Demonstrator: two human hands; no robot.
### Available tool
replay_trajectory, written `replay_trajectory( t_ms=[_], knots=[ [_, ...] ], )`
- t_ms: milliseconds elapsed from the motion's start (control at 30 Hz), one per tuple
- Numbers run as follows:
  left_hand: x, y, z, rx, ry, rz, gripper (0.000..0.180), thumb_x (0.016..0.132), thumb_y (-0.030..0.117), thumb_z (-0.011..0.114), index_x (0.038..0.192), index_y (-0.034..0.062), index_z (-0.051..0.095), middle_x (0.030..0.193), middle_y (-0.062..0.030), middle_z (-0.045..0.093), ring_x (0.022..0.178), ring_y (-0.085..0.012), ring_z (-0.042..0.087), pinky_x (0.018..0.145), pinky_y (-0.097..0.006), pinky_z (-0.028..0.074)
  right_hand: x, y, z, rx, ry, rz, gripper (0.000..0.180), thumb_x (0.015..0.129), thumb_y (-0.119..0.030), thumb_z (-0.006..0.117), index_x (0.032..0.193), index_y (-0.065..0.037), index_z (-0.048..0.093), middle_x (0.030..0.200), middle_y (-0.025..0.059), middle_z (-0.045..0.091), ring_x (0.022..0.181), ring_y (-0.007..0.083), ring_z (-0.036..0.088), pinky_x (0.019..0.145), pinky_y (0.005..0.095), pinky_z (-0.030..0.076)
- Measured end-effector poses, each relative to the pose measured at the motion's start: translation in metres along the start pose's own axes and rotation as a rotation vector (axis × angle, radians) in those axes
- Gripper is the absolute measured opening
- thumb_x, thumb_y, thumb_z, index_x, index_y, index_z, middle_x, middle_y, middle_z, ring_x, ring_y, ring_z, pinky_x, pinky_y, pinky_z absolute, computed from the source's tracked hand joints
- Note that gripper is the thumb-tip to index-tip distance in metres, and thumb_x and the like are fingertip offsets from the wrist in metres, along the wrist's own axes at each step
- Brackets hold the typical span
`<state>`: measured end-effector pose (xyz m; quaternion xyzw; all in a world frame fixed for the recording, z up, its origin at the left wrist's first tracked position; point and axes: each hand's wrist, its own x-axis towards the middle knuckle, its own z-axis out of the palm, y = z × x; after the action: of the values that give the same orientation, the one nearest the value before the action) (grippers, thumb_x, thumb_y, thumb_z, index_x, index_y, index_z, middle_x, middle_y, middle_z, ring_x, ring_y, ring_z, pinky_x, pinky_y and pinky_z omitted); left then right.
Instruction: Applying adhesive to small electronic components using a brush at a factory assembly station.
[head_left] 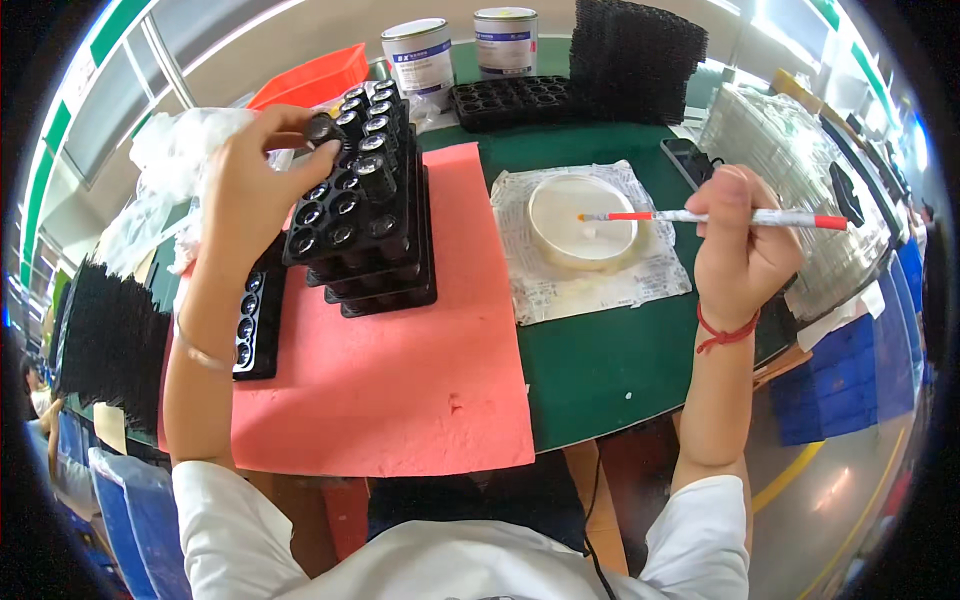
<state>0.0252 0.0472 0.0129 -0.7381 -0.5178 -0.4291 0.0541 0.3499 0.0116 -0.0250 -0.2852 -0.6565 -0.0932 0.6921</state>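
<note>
The left hand [255,165] pinches a small black piece [322,129] above the black trays [400,292], stacked on a pink sheet [420,400]. The right hand [745,245] grips a thin brush [675,216], its tip over a round white dish [568,200]. The dish sits on paper [590,298] on the green bench [600,370]. Two cans [420,68] stand behind.

From here I see glossy plastic trays [395,262] at ten o'clock, smooth metal cans [420,65] at twelve, creased matt paper [650,268] at two.
</note>
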Motion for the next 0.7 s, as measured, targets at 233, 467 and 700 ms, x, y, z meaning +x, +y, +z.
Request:
replay_trajectory(
  t_ms=[233, 467, 700],
  knots=[
    [-0.075, 0.06, -0.023, 0.039, -0.051, 0.363, 0.03, 0.054, -0.001, 0.064, 0.083, 0.0036, 0.06, 0.077, -0.0048, 0.061, 0.063, -0.0143, 0.058, 0.057, -0.023, 0.048, 0.0, -0.003, 0.004, -0.091, -0.156, 0.007, 0.026, 0.078, -0.007, 0.062, 0.056, 0.002, 0.05, 0.048, 0.0026, 0.043, 0.041, 0.0094, 0.036, 0.04, 0.0226, 0.026],
    [-0.123, 0.031, -0.001, -0.075, -0.477, 0.369, 0.037, 0.055, 0.003, 0.067, 0.091, 0.0042, 0.057, 0.085, -0.007, 0.058, 0.074, -0.0227, 0.058, 0.063, -0.032, 0.049, -0.002, 0.0, 0.016, -0.019, 0.112, 0.435, 0.035, 0.084, -0.028, 0.056, 0.06, -0.003, 0.058, 0.052, -0.0007, 0.052, 0.044, 0.0036, 0.042, 0.042, 0.017, 0.029],
    [-0.124, 0.015, 0.0, -0.452, -0.654, -0.133, 0.034, 0.067, 0.004, 0.067, 0.1, 0.001, 0.057, 0.087, -0.0086, 0.061, 0.08, -0.0197, 0.059, 0.072, -0.029, 0.048, 0.008, 0.019, 0.005, 0.682, 0.261, 0.744, 0.037, 0.086, -0.031, 0.05, 0.058, -0.009, 0.042, 0.049, -0.0012, 0.033, 0.045, 0.0063, 0.028, 0.043, 0.0197, 0.023]
  ],
)
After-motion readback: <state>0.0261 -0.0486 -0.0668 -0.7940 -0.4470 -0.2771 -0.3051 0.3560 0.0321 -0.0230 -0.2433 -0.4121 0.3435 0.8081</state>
